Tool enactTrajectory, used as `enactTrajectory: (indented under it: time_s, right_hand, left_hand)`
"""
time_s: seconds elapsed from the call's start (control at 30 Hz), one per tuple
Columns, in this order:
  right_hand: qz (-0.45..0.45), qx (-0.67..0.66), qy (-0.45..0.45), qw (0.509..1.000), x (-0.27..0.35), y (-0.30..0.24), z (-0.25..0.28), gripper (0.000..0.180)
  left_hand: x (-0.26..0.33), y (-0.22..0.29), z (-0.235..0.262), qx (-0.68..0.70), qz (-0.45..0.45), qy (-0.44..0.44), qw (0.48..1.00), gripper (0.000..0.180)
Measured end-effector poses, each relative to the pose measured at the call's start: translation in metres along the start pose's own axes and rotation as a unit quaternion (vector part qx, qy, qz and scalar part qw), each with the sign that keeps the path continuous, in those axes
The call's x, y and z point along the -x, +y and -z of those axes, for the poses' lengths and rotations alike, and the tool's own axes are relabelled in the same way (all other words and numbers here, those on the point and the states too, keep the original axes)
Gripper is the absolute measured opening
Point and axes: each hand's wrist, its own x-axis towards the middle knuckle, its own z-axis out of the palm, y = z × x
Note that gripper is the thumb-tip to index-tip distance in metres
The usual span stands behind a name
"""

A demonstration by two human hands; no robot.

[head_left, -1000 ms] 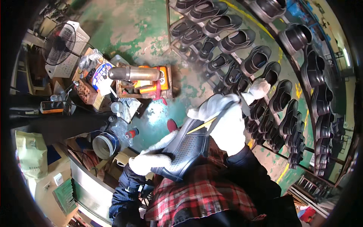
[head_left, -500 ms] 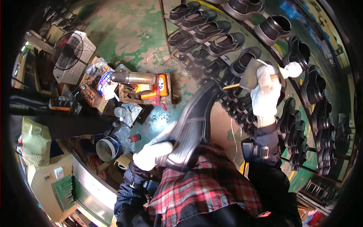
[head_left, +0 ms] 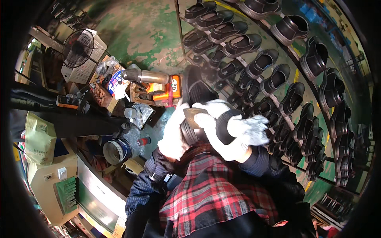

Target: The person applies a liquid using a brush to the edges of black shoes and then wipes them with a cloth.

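Shoes fill most pegs of the rack (head_left: pixel 301 83), dark pairs set sole-out in slanting rows, and one more black shoe (head_left: pixel 194 93) is in work just on the near side of that rack, held above the green floor (head_left: pixel 147 31). Judging by how things lie, the rack is nearly stocked and this shoe is not yet on it; how many pegs remain free cannot be read, since the lower rows blur together. The left hand (head_left: pixel 172 137), in a white glove, is curled round the shoe's rim from the side away from the rack, fingers wrapped and pressing. The right hand (head_left: pixel 238 133), also gloved in white, comes across from the rack side with its fingers bent over the shoe's opening; something brownish (head_left: pixel 194 116) sits between the two gloves at the shoe's mouth, but whether the right hand pinches it or only presses it I cannot tell, as the glove is smeared. The shoe's toe points toward the rack's near end, close to the lowest pairs without touching them. Farther from the rack, beyond the left hand, lie an orange machine with a metal tube (head_left: pixel 152 79), a fan (head_left: pixel 81 49) and a small bucket (head_left: pixel 115 150).
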Motion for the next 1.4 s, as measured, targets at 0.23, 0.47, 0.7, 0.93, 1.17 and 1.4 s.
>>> enactTrajectory:
  time_s: [0.23, 0.47, 0.7, 0.93, 1.17, 1.4]
  right_hand:
    - [-0.029, -0.346, 0.109, 0.931, 0.008, -0.032, 0.032, 0.03]
    - [0.051, -0.242, 0.187, 0.951, 0.014, -0.036, 0.05, 0.062]
    - [0.014, -0.233, 0.281, 0.931, 0.037, 0.003, 0.066, 0.027]
    - [0.001, -0.203, 0.449, 0.87, 0.055, 0.039, 0.078, 0.044]
    - [0.096, -0.215, 0.194, 0.952, 0.024, -0.034, 0.106, 0.064]
    - [0.141, -0.104, 0.062, 0.983, 0.027, -0.031, 0.099, 0.028]
  left_hand:
    - [-0.01, 0.015, -0.016, 0.158, 0.141, 0.031, 0.977, 0.062]
    - [-0.007, 0.014, -0.025, 0.227, 0.169, -0.067, 0.957, 0.062]
    - [0.001, 0.01, -0.069, -0.244, 0.048, -0.118, 0.961, 0.068]
    - [-0.009, -0.008, -0.075, 0.198, 0.18, -0.032, 0.963, 0.062]
    - [-0.021, -0.015, -0.07, 0.041, 0.081, -0.027, 0.995, 0.053]
    - [-0.019, -0.022, -0.083, 0.039, 0.025, 0.028, 0.999, 0.054]
